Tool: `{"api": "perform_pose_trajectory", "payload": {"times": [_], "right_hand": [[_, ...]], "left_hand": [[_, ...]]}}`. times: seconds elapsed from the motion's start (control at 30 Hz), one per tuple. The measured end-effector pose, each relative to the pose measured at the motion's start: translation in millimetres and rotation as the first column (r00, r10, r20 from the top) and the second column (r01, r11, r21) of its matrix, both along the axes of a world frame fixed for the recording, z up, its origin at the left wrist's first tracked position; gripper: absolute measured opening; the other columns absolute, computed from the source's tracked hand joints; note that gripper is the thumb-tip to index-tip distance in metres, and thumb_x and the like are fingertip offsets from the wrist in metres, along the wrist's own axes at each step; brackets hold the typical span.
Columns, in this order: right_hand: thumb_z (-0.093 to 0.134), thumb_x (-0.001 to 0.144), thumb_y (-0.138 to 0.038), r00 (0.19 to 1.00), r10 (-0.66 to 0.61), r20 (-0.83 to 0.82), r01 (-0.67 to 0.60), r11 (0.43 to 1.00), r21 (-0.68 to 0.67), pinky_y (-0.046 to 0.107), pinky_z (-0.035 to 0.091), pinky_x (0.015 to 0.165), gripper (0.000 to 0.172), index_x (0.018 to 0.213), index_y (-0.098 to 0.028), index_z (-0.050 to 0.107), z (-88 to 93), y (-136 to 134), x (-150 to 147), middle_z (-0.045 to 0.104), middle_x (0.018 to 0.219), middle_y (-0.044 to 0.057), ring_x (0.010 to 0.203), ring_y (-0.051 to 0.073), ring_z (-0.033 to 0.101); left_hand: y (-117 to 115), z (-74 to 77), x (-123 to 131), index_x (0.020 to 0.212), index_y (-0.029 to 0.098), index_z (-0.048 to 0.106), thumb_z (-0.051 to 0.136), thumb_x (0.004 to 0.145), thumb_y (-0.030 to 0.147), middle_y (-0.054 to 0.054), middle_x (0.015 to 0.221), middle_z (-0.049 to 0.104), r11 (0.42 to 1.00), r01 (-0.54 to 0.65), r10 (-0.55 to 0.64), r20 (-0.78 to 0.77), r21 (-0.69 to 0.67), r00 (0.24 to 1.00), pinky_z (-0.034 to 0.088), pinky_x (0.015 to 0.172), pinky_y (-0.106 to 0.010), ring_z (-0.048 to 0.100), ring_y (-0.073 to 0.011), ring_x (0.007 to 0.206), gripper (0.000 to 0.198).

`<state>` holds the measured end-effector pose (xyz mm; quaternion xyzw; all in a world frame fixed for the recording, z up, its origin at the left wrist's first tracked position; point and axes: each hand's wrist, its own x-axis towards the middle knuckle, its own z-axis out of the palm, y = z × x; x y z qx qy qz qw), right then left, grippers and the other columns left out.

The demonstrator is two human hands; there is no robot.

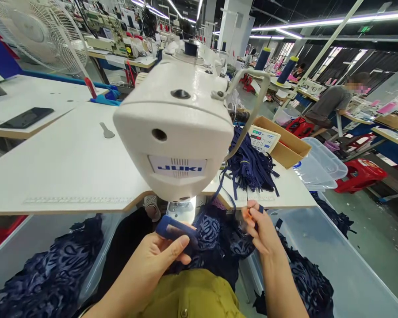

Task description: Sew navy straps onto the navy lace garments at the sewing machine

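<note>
My left hand point(167, 254) pinches a navy fabric piece point(176, 227) with a pale window-like panel, below the needle area of the white JUKI sewing machine point(175, 115). Closed fingers of my right hand point(258, 227) hold a small orange tool point(248, 215), blurred and mostly hidden, in front of the table edge; a bit of navy cloth shows by the fingertips. Between the hands, dark patterned navy pieces point(209, 232) hang over my lap. A pile of navy strips point(250, 165) lies on the table right of the machine, one strip trailing down.
Clear plastic bins with navy pieces stand at the left point(49, 265) and right point(305, 278) below the white tabletop point(69, 168). A phone point(26, 118), a small metal piece point(106, 131), a control panel point(263, 138) and a cardboard box point(285, 148) surround the machine. A person point(328, 104) sits far right.
</note>
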<state>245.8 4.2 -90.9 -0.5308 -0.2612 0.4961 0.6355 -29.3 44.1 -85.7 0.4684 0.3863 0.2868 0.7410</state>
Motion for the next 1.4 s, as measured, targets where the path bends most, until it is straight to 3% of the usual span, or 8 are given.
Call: {"api": "perform_pose_trajectory", "payload": {"times": [0.1,0.17,0.27,0.37,0.5,0.67,0.87,1.4], "right_hand": [[0.076,0.072,-0.037,0.991,0.133,-0.032,-0.131,0.99,0.052,0.012,0.008,0.037,0.037,0.074,-0.022,0.043,-7.4,3,-11,0.048,0.06,-0.007,0.043,0.003,0.021],[0.077,0.072,-0.039,0.978,0.207,0.013,-0.208,0.976,0.064,0.014,0.009,0.038,0.033,0.08,-0.022,0.05,-10.0,2,-14,0.051,0.063,-0.006,0.043,0.003,0.022],[0.076,0.073,-0.039,0.931,0.315,0.184,-0.332,0.941,0.065,0.017,0.027,0.043,0.036,0.103,-0.023,0.063,-6.7,-2,-19,0.059,0.076,-0.001,0.052,0.007,0.043],[0.076,0.074,-0.033,0.857,0.354,0.375,-0.396,0.918,0.038,0.025,0.044,0.064,0.026,0.098,-0.023,0.071,3.7,-5,-30,0.063,0.085,0.002,0.072,0.014,0.058],[0.078,0.07,-0.029,0.866,0.228,0.445,-0.268,0.963,0.027,0.024,0.045,0.062,0.017,0.082,-0.023,0.068,14.6,-5,-47,0.061,0.077,-0.001,0.067,0.013,0.057],[0.074,0.074,-0.034,0.806,0.118,0.58,-0.159,0.987,0.019,0.022,0.037,0.054,0.018,0.082,-0.021,0.066,12.5,-3,-54,0.055,0.077,-0.002,0.059,0.01,0.045],[0.07,0.078,-0.036,0.752,0.104,0.651,-0.155,0.988,0.02,0.024,0.037,0.057,0.017,0.084,-0.021,0.065,10.8,-3,-55,0.051,0.076,-0.002,0.059,0.01,0.044],[0.069,0.08,-0.032,0.717,0.115,0.687,-0.157,0.988,-0.002,0.023,0.034,0.055,0.014,0.087,-0.021,0.065,7.7,-5,-54,0.046,0.077,-0.003,0.059,0.009,0.041]], "left_hand": [[1,1.5,1,0.106,0.022,0.069,0.066,0.08,0.048,-0.001,0.089,0.066,1.0,-0.007,0.007,-0.041,0.012,0.999,0.05,0.065,-0.024,0.059,-0.0114,0.064,0.037],[2,4.1,4,0.107,0.022,0.069,0.067,0.078,0.049,-0.001,0.089,0.067,1.0,-0.018,0.02,-0.072,0.022,0.997,0.051,0.065,-0.023,0.06,-0.0119,0.063,0.04],[3,9.9,9,0.104,0.019,0.071,0.071,0.072,0.05,-0.003,0.089,0.07,0.999,-0.046,0.048,-0.111,0.018,0.993,0.052,0.063,-0.024,0.061,-0.0137,0.061,0.044],[2,12.0,14,0.102,0.019,0.072,0.072,0.07,0.051,-0.004,0.087,0.072,0.997,-0.073,0.075,-0.129,0.016,0.989,0.053,0.059,-0.025,0.063,-0.0161,0.062,0.046],[2,6.5,16,0.104,0.02,0.071,0.074,0.07,0.049,-0.003,0.091,0.073,0.994,-0.11,0.11,-0.114,0.007,0.987,0.054,0.062,-0.025,0.066,-0.0164,0.066,0.045],[2,1.5,18,0.103,0.02,0.072,0.076,0.069,0.048,-0.004,0.093,0.073,0.99,-0.139,0.138,-0.096,0.002,0.986,0.055,0.06,-0.022,0.067,-0.0161,0.068,0.044],[0,0.6,19,0.101,0.021,0.072,0.076,0.069,0.047,-0.003,0.095,0.072,0.987,-0.16,0.159,-0.082,-0.004,0.984,0.057,0.065,-0.024,0.067,-0.0176,0.075,0.041],[-1,1.3,21,0.095,0.02,0.07,0.075,0.068,0.048,-0.002,0.085,0.071,0.982,-0.184,0.187,-0.115,0.038,0.976,0.053,0.055,-0.022,0.066,-0.0152,0.062,0.039]]}}
